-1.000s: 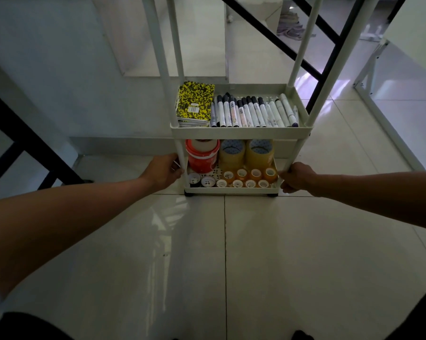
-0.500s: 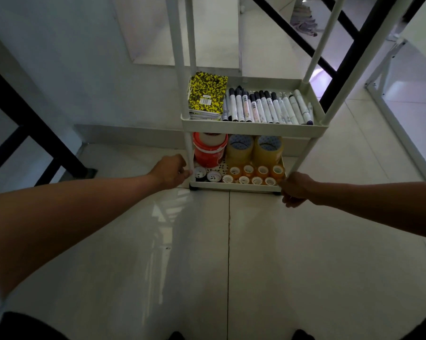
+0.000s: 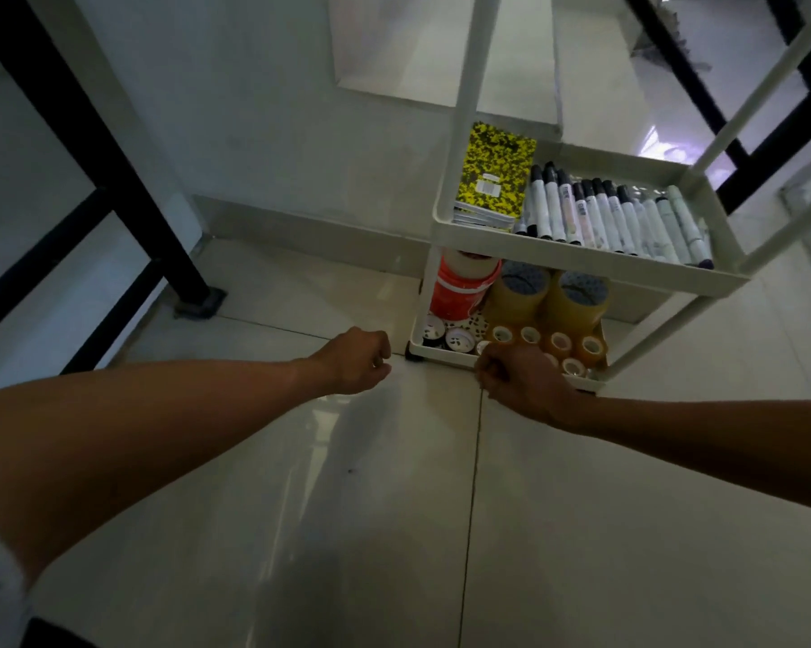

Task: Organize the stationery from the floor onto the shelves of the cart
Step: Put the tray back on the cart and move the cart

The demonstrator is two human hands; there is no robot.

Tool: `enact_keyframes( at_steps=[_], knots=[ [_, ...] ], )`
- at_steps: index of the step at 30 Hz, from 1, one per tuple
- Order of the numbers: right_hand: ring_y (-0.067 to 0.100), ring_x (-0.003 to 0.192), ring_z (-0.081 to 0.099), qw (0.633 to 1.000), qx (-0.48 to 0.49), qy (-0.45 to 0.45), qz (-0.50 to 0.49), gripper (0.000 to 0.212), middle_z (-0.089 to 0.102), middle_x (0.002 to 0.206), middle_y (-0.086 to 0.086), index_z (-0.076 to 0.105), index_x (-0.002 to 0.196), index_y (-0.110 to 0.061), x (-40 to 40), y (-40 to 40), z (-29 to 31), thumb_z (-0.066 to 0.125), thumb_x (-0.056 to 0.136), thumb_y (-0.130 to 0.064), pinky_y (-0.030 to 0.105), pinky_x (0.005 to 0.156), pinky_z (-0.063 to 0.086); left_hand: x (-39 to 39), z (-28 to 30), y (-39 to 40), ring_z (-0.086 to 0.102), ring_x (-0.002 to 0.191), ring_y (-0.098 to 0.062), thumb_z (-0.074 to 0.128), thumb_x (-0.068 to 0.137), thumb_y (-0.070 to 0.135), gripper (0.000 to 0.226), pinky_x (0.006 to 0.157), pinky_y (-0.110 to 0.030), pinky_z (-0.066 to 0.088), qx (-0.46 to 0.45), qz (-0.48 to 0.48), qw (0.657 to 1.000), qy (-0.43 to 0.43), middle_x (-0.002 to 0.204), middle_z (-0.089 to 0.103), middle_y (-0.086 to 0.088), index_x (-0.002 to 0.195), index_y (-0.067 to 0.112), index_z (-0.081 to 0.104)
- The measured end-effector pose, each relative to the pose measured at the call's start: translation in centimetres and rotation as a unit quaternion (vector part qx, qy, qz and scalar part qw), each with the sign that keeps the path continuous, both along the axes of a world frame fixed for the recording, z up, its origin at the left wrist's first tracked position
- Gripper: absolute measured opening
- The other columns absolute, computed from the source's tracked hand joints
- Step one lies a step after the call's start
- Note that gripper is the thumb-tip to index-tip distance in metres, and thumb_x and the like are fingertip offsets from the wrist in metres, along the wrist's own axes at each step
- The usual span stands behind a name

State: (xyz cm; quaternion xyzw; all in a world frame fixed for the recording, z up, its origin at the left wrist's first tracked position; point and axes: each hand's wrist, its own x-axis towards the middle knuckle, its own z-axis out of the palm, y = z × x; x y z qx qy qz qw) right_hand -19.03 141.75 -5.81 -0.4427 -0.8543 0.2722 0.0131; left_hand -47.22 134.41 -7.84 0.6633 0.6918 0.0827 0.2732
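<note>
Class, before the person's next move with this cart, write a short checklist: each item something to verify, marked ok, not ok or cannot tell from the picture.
1. Floor free of stray stationery: ok, none on the visible tiles.
2. Notebooks and markers on the middle shelf: ok.
3. Tape rolls on the bottom shelf: ok.
4. Left hand grip on the cart: not ok, curled and off the frame.
5. Right hand grip on the bottom shelf edge: cannot tell, hand hides the contact.
6. Top shelf contents: cannot tell, out of view.
</note>
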Motion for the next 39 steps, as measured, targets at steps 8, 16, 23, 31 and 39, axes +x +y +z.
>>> enact_keyframes(
  at_steps=[8,16,23,31,39],
  knots=[
    [0.011,0.073,0.062,0.996,0.045,0.062,-0.034,0.023,0.063,0.079,-0.008,0.059,0.106,-0.020,-7.0,1.4,-1.1,0.070,0.090,-0.031,0.032,0.068,0.052,-3.6,-3.2,0.7,0.068,0.095,-0.028,0.061,0.095,0.027,0.029,0.086,-0.039,0.057,0.011,0.077,0.996,-0.032,0.110,0.070,-0.011,0.118,0.010,0.061],
    [-0.010,0.077,0.059,0.988,0.087,0.126,-0.013,0.017,0.061,0.075,-0.022,0.052,0.102,-0.044,-8.8,2.5,-2.9,0.063,0.091,-0.051,0.003,0.059,0.042,-6.6,-5.7,1.6,0.068,0.083,-0.028,0.053,0.096,0.021,0.022,0.077,-0.040,0.057,0.071,0.125,0.989,-0.045,0.094,0.071,-0.011,0.114,0.010,0.060],
    [0.001,0.079,0.064,0.988,0.083,0.133,-0.007,0.020,0.065,0.086,-0.016,0.053,0.110,-0.037,-9.2,2.9,-4.0,0.063,0.094,-0.045,0.016,0.067,0.053,-6.8,-6.4,1.9,0.066,0.083,-0.030,0.051,0.097,0.017,0.022,0.076,-0.043,0.056,0.087,0.102,0.989,-0.055,0.094,0.069,-0.010,0.116,0.008,0.058],
    [0.009,0.089,0.068,0.986,0.051,0.154,-0.023,0.027,0.068,0.097,-0.009,0.053,0.116,-0.035,-9.2,2.9,-5.1,0.061,0.094,-0.049,0.037,0.076,0.061,-6.3,-6.5,2.0,0.066,0.083,-0.027,0.052,0.095,0.017,0.022,0.075,-0.041,0.056,0.106,0.087,0.988,-0.072,0.096,0.070,-0.006,0.115,0.011,0.059],
    [0.008,0.079,0.069,0.986,0.057,0.154,0.009,0.024,0.068,0.090,-0.009,0.052,0.115,-0.028,-9.2,2.8,-4.2,0.060,0.097,-0.042,0.036,0.068,0.060,-5.9,-5.8,2.2,0.067,0.081,-0.026,0.054,0.095,0.014,0.025,0.076,-0.042,0.056,0.116,0.067,0.988,-0.076,0.094,0.071,-0.006,0.119,0.008,0.056]
  ],
)
